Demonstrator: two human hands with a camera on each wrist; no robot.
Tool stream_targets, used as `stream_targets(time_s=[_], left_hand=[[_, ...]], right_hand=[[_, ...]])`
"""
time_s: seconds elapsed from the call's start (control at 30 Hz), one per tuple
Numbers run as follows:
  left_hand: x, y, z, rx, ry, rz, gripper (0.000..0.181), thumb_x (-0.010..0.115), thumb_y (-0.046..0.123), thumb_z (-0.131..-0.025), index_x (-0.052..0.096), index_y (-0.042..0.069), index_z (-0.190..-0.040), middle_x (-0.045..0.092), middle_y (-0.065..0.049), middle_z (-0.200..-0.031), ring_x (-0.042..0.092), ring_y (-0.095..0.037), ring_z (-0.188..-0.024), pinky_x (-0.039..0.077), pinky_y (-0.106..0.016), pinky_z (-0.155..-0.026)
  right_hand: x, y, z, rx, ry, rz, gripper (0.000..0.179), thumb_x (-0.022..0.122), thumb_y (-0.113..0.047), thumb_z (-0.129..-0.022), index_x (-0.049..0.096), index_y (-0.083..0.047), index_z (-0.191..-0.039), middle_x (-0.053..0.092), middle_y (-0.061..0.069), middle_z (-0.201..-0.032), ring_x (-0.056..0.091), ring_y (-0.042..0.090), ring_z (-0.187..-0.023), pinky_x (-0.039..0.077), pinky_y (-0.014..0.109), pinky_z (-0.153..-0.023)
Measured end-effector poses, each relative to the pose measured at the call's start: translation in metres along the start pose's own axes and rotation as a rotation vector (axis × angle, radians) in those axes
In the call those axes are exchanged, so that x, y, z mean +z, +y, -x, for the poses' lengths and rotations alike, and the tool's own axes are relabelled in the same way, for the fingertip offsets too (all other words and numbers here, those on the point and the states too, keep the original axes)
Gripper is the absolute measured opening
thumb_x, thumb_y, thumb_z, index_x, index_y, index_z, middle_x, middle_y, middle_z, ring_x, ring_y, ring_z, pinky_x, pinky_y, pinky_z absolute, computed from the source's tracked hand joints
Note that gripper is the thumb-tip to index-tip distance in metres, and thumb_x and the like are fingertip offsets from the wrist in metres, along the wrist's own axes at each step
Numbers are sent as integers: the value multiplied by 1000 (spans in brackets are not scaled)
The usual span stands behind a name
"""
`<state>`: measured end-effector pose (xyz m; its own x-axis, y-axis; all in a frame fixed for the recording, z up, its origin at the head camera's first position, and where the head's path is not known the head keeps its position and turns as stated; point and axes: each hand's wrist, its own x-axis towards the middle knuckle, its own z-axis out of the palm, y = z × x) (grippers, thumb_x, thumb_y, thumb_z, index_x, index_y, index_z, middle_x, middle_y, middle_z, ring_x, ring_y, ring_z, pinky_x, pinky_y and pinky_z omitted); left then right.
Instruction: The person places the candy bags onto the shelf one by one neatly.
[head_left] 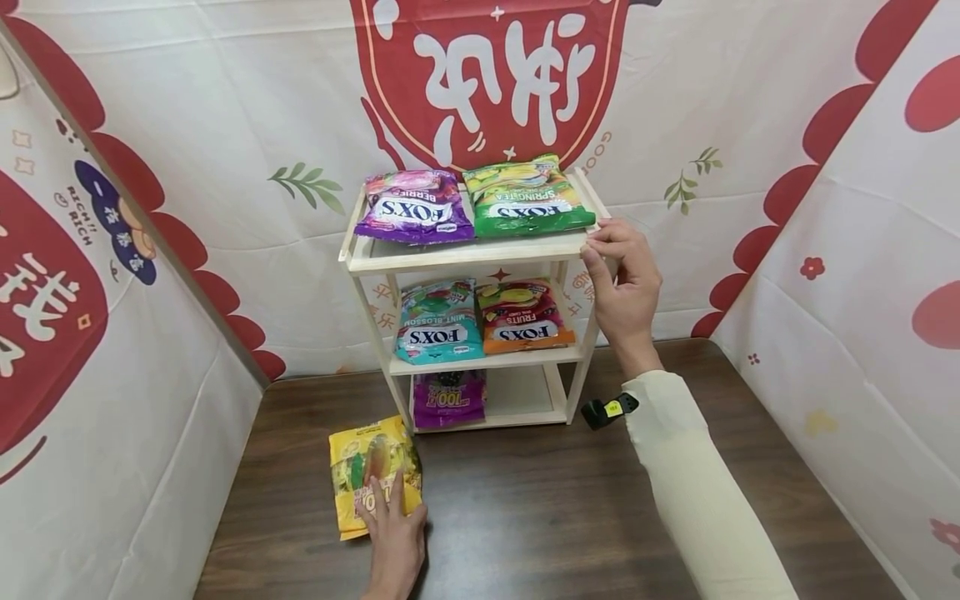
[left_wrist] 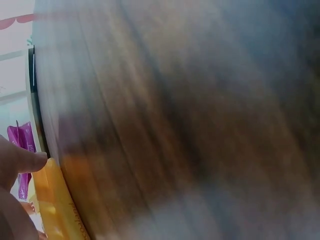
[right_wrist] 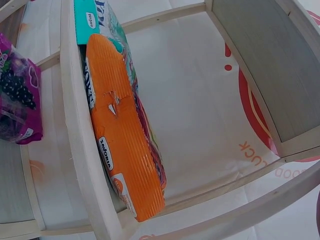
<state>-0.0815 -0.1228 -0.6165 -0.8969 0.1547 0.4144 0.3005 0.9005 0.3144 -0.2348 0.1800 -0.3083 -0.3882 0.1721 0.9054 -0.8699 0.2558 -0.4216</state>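
A yellow candy bag (head_left: 347,475) with a mango picture lies on the table, left of a small wooden three-tier shelf (head_left: 465,260). My left hand (head_left: 396,537) rests on its near part, fingers spread over the front and thumb along the right edge. In the left wrist view, that thumb (left_wrist: 25,159) sits by the top of the yellow bag (left_wrist: 57,205). With thumb and fingers, my right hand (head_left: 628,283) pinches the shelf's top right front corner. On the bottom tier, a purple candy bag (head_left: 448,400) stands at the left.
The top tier carries a purple berries bag (head_left: 416,208) and a green spring tea bag (head_left: 525,200). On the middle tier are a teal mint bag (head_left: 438,325) and an orange-edged fruits bag (head_left: 525,317). Printed cloth walls (head_left: 247,75) enclose the brown table (head_left: 525,517).
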Motion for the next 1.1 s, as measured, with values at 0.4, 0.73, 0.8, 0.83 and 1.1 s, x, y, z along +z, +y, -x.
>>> stream_targets(time_s=[0.4,0.73,0.8,0.83,1.1], left_hand=[[-8,-1,-2,-11,-173,72,26,68,-4,-77,59,19,-69,28,-24,-151,5,-68,-128,3,-88,-82],[-10,1,4,0,-181,71,30,64,-11,-72,57,17,-66,24,-24,-152,3,-70,-125,3,-89,-76],[-9,2,4,-12,-203,78,30,63,-11,-74,57,17,-66,22,-23,-153,2,-70,-126,1,-89,-78],[-9,4,5,-18,-216,86,30,63,-10,-74,56,18,-66,20,-23,-154,1,-70,-126,0,-89,-78],[-15,14,8,-46,-265,96,30,62,-9,-76,55,18,-65,18,-22,-155,-1,-69,-126,-1,-89,-78]], right_hand=[[1,0,-1,4,11,4,13,64,6,-87,58,18,-91,54,36,-102,51,40,-113,42,46,-103],[3,-1,0,10,2,-2,12,63,8,-87,58,17,-92,54,36,-103,51,39,-113,42,45,-102],[2,-1,1,14,5,3,12,63,8,-87,58,17,-92,54,36,-103,51,39,-114,42,45,-102],[2,-1,1,16,7,7,12,63,8,-87,58,17,-92,54,36,-104,51,38,-114,42,45,-103],[2,0,0,10,9,3,12,63,8,-87,58,17,-91,54,35,-103,51,39,-113,42,45,-102]])
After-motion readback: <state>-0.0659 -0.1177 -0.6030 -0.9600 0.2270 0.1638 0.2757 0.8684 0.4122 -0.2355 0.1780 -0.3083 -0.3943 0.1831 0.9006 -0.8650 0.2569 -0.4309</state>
